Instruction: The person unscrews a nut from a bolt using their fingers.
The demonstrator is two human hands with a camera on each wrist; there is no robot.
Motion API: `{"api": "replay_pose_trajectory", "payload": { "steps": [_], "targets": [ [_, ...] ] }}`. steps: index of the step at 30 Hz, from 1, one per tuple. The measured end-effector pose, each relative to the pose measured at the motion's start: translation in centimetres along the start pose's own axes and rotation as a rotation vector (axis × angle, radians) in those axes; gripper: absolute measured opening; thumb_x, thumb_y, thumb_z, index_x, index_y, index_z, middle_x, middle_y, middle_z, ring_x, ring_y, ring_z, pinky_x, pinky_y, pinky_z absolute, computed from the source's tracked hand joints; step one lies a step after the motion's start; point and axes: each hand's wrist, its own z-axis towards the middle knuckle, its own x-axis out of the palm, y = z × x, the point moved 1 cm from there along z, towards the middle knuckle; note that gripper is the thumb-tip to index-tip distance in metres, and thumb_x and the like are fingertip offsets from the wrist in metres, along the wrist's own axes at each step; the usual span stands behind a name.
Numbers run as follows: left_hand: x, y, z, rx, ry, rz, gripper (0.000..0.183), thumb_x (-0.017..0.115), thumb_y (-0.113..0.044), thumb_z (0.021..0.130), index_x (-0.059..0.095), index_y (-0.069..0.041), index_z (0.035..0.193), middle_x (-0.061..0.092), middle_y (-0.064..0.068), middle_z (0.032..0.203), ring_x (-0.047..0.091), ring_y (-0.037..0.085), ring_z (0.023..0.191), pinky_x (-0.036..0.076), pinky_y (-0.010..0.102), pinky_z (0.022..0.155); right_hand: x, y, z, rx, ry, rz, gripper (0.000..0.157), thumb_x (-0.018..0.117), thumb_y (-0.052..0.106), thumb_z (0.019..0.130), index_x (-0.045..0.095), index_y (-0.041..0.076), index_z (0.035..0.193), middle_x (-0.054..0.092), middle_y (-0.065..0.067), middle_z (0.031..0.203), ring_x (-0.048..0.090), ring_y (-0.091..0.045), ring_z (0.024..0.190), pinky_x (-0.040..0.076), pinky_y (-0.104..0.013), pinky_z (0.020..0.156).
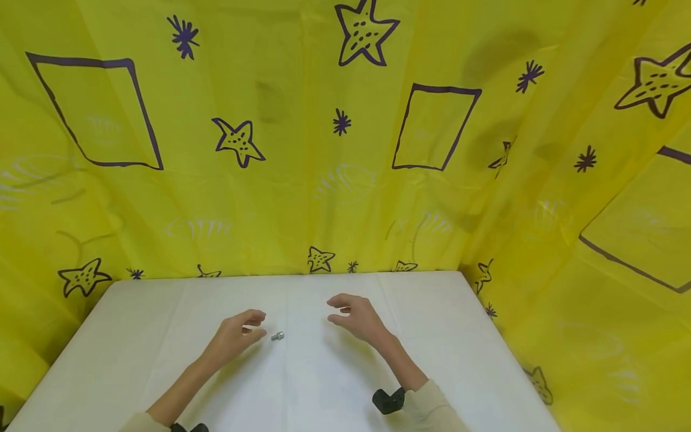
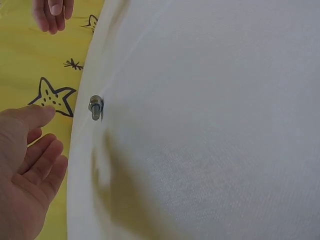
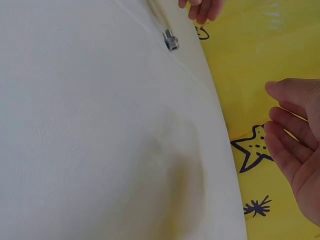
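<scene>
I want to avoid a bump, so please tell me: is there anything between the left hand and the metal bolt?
Nothing visible stands between them. The left hand is just beside the metal bolt, not touching it. The bolt lies on the white table; the right hand is on its other side.

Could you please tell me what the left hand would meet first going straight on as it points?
Probably the metal bolt, just ahead of the left hand, though depth is unclear and it might pass above.

Room between hands [image 1: 236, 335] [image 1: 360, 317], bolt [image 1: 278, 336] intruding (nearer the left), curtain [image 1: 291, 180] beyond
</scene>
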Motion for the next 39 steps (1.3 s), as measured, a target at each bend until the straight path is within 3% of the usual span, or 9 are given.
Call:
{"api": "replay_pose_trajectory", "payload": {
  "steps": [11, 19, 30, 39],
  "targets": [
    [1.1, 0.6, -0.3, 0.017, 0.036, -0.017, 0.026, 0.076, 0.003, 0.084, 0.066, 0.007, 0.108, 0.071, 0.016, 0.102, 0.068, 0.031, 0.091, 0.059, 0.033, 0.078, 2.9, 0.3, 0.6, 0.031, 0.051, 0.035, 0.027, 0.073, 0.012, 0.091, 0.070, -0.001, 0.115, 0.070, -0.014, 0.114, 0.066, -0.030, 0.106, 0.055, -0.035, 0.091],
    [1.8, 0.6, -0.5, -0.021, 0.060, 0.004, 0.024, 0.075, 0.003, 0.084, 0.067, 0.006, 0.106, 0.071, 0.014, 0.100, 0.068, 0.029, 0.088, 0.059, 0.032, 0.077, 5.2, 0.4, 1.4, 0.028, 0.082, 0.043, 0.023, 0.073, 0.011, 0.091, 0.072, 0.001, 0.111, 0.072, -0.009, 0.110, 0.066, -0.023, 0.104, 0.054, -0.028, 0.089],
    [2.7, 1.2, -0.3, -0.086, 0.034, 0.037, 0.021, 0.077, 0.003, 0.083, 0.069, 0.002, 0.103, 0.070, 0.006, 0.095, 0.066, 0.019, 0.082, 0.058, 0.030, 0.076, 7.6, 0.9, 2.3, 0.006, 0.107, 0.053, 0.021, 0.073, 0.010, 0.090, 0.074, 0.004, 0.110, 0.072, -0.003, 0.107, 0.065, -0.015, 0.102, 0.054, -0.024, 0.085],
    [2.9, 1.1, -0.1, -0.044, 0.012, 0.062, 0.015, 0.077, 0.005, 0.082, 0.070, 0.002, 0.095, 0.069, 0.002, 0.085, 0.063, 0.013, 0.074, 0.056, 0.025, 0.068, 9.3, 0.8, 3.0, -0.023, 0.108, 0.022, 0.020, 0.075, 0.011, 0.087, 0.074, 0.006, 0.107, 0.071, 0.004, 0.100, 0.062, -0.004, 0.088, 0.053, -0.020, 0.077]
  ]
}}
